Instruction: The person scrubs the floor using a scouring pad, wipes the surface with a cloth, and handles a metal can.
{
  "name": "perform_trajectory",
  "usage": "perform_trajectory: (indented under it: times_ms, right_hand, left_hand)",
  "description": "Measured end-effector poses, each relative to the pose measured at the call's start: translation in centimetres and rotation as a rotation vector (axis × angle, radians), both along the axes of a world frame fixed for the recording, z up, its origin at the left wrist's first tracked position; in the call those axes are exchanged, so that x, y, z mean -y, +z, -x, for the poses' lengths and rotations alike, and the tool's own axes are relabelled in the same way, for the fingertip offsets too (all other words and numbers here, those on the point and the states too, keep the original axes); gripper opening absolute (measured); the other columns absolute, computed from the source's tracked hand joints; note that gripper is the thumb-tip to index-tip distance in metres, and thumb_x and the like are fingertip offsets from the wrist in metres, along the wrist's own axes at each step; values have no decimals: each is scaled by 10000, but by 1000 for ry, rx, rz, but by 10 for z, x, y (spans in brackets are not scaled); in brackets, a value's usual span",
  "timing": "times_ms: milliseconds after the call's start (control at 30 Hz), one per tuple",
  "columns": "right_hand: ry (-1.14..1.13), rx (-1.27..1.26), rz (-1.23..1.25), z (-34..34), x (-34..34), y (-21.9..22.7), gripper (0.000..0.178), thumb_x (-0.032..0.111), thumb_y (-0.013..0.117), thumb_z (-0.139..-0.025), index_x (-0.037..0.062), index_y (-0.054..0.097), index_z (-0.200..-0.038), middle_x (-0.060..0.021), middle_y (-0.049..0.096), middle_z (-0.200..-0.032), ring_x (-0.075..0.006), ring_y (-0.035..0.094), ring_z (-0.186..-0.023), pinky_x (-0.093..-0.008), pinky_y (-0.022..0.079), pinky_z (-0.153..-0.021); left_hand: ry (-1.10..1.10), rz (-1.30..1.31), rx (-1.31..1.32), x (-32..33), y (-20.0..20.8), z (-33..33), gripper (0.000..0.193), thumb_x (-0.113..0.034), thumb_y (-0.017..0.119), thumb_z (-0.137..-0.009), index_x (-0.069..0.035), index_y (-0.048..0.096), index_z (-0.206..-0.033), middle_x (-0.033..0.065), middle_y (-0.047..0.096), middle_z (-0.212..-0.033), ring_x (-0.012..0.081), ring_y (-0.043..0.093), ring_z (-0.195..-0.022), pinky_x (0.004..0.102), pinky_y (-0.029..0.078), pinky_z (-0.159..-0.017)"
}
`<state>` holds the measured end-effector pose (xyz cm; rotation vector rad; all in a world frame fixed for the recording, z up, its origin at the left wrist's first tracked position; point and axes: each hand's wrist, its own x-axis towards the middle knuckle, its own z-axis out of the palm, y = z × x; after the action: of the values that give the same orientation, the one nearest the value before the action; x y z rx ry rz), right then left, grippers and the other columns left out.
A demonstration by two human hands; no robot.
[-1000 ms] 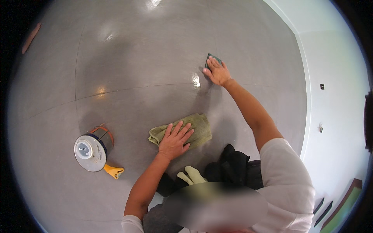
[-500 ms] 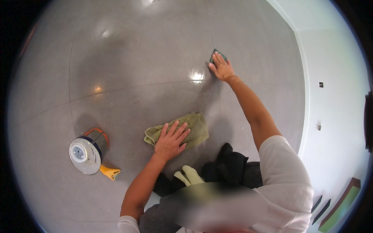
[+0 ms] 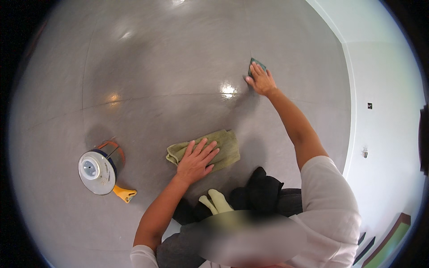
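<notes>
Left hand (image 3: 196, 161) is spread flat on the folded green towel (image 3: 229, 147); right hand (image 3: 262, 82), fingers laid flat over a green pad (image 3: 260, 64) on the floor (image 3: 152, 118), just slid slightly right, so rubbing's probably mid-stroke.

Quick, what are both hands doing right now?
Left hand: open, fingers spread flat on the folded green towel.
Right hand: open, fingers laid over the dark green pad, not closed around it.
</notes>
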<state>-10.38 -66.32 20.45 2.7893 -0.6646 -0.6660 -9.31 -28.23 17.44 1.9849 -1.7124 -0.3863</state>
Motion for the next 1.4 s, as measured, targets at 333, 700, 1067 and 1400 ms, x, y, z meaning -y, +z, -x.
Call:
perform_trajectory:
  times_ms: [333, 700, 1067, 1400]
  right_hand:
    - [27, -55, 58, -2, 2, 4, 654, 533, 213, -883, 89, 191, -1363, -32, 121, -1440, -185, 129, -1321, -436, 141, -1064]
    - [0, 141, -158, 33, -5, -12, 603, 465, 277, -895, 61, 248, -1343, -134, 143, -1425, -302, 159, -1307, -450, 129, -1053]
    - [421, 533, -517, -81, -173, -49, 541, 342, 412, -857, -2, 342, -1268, -197, 275, -1358, -331, 224, -1278, -421, 178, -1045]
    - [392, 459, -459, -103, -160, -50, 603, 389, 382, -876, 8, 253, -1324, -193, 215, -1388, -327, 177, -1296, -408, 167, -1050]
  left_hand:
    - [8, -22, 20, 3, 3, 2, 581, -402, 596, -721, -242, 425, -1253, -35, 300, -1373, 204, 251, -1273, 439, 164, -1044]
    - [3, -19, 35, 2, 2, 1, 583, -415, 585, -726, -241, 418, -1257, -33, 280, -1383, 210, 224, -1287, 451, 149, -1044]
    - [12, -59, 39, -3, 0, -2, 577, -417, 577, -729, -250, 417, -1258, -34, 287, -1377, 205, 235, -1281, 460, 165, -1037]
    - [31, -29, 39, -11, -15, 3, 571, -426, 558, -739, -248, 409, -1261, -31, 281, -1382, 209, 224, -1289, 461, 145, -1043]
